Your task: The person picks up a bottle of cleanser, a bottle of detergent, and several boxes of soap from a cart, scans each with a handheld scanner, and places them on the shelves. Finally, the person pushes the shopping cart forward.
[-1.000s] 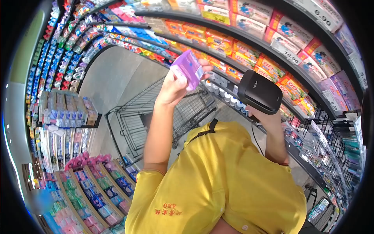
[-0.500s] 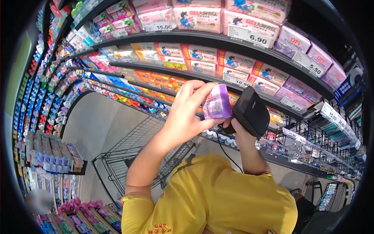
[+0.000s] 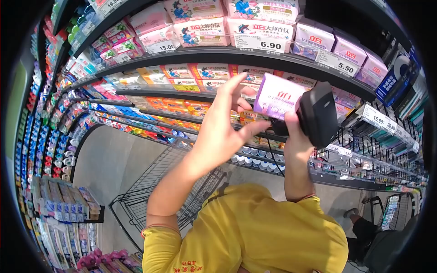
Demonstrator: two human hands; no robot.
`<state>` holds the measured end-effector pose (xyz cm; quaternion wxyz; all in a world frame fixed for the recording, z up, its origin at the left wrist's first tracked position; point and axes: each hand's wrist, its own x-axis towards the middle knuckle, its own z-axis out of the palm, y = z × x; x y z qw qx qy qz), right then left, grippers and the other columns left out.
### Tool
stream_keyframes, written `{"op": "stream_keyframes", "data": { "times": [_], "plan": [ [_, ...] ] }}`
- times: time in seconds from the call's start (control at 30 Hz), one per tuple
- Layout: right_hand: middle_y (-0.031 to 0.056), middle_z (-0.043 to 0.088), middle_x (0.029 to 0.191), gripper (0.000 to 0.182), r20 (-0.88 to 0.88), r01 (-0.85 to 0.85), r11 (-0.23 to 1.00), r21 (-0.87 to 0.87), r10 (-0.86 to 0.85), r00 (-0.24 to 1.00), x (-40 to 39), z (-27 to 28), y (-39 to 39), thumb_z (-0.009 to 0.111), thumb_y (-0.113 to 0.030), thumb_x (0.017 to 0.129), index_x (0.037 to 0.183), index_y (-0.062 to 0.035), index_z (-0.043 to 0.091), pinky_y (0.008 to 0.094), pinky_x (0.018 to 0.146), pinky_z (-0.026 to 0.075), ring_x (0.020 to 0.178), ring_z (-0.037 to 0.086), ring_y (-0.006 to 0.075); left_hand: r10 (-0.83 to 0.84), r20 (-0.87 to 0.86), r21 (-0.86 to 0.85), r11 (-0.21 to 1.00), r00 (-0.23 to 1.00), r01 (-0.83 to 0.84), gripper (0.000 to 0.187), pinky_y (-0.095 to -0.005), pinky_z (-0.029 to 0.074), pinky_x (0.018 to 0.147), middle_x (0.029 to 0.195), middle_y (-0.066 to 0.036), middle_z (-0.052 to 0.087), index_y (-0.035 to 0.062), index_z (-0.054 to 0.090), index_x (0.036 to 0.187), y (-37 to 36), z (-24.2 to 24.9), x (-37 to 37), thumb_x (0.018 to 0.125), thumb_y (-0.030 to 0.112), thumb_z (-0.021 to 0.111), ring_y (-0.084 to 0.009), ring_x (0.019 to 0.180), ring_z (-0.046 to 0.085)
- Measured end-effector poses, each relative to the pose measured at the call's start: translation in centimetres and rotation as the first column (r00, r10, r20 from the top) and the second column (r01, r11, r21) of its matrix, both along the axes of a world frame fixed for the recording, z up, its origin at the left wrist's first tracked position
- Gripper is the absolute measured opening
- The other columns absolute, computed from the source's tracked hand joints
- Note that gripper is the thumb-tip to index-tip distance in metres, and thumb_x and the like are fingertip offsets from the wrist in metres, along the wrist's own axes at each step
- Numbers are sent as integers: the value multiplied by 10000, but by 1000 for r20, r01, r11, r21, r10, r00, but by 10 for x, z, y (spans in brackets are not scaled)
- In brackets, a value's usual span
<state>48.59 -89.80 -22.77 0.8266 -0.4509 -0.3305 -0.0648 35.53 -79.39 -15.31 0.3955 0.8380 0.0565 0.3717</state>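
Note:
A purple and white soap pack [image 3: 277, 96] with red lettering is held up in front of the shelves, its broad printed side facing me. My right hand [image 3: 296, 134] grips its right end, the thumb pressed on the lower edge. A black rounded device [image 3: 321, 113] sits over that hand and hides most of its fingers; a thin cable hangs below. My left hand [image 3: 227, 116] is just left of the pack, slightly blurred, with fingers bent and spread apart. Its thumb points toward the pack's lower edge.
Shelves with pink soap packs [image 3: 200, 32] and price tags run across the front. A wire shopping cart [image 3: 159, 182] stands below on the left. Bottles and boxes line the left aisle. Another person's leg [image 3: 359, 225] and a second cart [image 3: 393, 211] show at lower right.
My left hand has let go of the soap pack and spread its fingers. The pack, now in my right hand, has turned from its narrow purple side to its broad side and moved up-right.

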Motion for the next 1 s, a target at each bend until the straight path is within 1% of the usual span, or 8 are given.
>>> {"op": "stream_keyframes", "data": {
  "times": [0.1, 0.3, 0.5, 0.57, 0.63, 0.67, 0.7, 1.0],
  "plan": [
    [55, 608, 1066, 357, -142, -56, 997, 43, 62, 988, -7, 14, 4, 726, -83, 777, 1107, -7, 614, 324, 871, 473, 969, 570, 142, -210, 100, -397, 888, 972, 233, 550, -266, 477, 765, 997, -70, 613, 11, 451, 1265, 4, -9, 18, 790, 26, 727, -115, 858, 576],
    [71, 627, 1002, 280, -304, -159, 980, 119, 189, 934, -3, 19, 4, 688, -26, 785, 1055, 4, 619, 280, 703, 516, 833, 606, 134, -249, 78, -489, 834, 965, 255, 405, -237, 493, 790, 1061, -73, 610, -35, 460, 1254, 8, 4, 23, 883, -2, 618, -102, 924, 590],
    [93, 651, 903, 218, -216, -28, 998, -64, 14, 976, -2, 22, -14, 692, -15, 795, 1004, 11, 635, 266, 638, 520, 752, 624, 133, -238, 225, -543, 775, 945, 325, 376, -261, 488, 874, 1150, -114, 593, -34, 467, 1249, 3, 1, 30, 895, -21, 591, -133, 1011, 601],
    [105, 643, 949, 361, 94, 86, 990, -109, -76, 993, -5, 23, -16, 635, 39, 810, 1161, 29, 550, 260, 649, 530, 739, 642, 157, -239, 210, -342, 891, 948, 300, 386, -260, 478, 896, 1165, -115, 586, -26, 454, 1258, -1, -7, 37, 897, -22, 591, -144, 1026, 595],
    [116, 653, 949, 358, 1, 27, 999, -20, -27, 1000, -10, 28, -17, 645, 15, 819, 1164, 32, 548, 270, 671, 533, 793, 656, 172, -159, 241, -315, 920, 957, 232, 381, -284, 485, 865, 1124, -119, 597, -9, 522, 1216, -8, -2, 42, 853, -27, 637, -176, 984, 610],
    [122, 657, 954, 358, 131, 206, 965, -163, -186, 974, -2, 26, -18, 643, 14, 821, 1165, 34, 547, 280, 688, 534, 810, 659, 179, 0, 231, 83, 996, 973, -19, 378, -303, 487, 828, 1081, -121, 599, -2, 562, 1185, -8, 6, 44, 821, -22, 661, -194, 943, 609],
    [129, 662, 958, 358, 278, 388, 878, -278, -314, 908, 5, 23, -20, 642, 13, 822, 1166, 37, 546, 289, 705, 536, 827, 661, 187, 150, 287, 458, 846, 946, -273, 376, -321, 489, 791, 1039, -122, 602, 6, 603, 1154, -9, 14, 46, 788, -17, 685, -212, 903, 608],
    [161, 673, 1001, 281, 155, 264, 943, 201, -297, 942, 35, 94, -35, 661, 31, 830, 1102, 80, 610, 314, 809, 537, 888, 662, 209, 22, 505, 488, 818, 863, -306, 336, -360, 483, 752, 904, -166, 623, -73, 543, 1150, -29, 51, 120, 841, 55, 576, -282, 824, 606]
  ]
}}
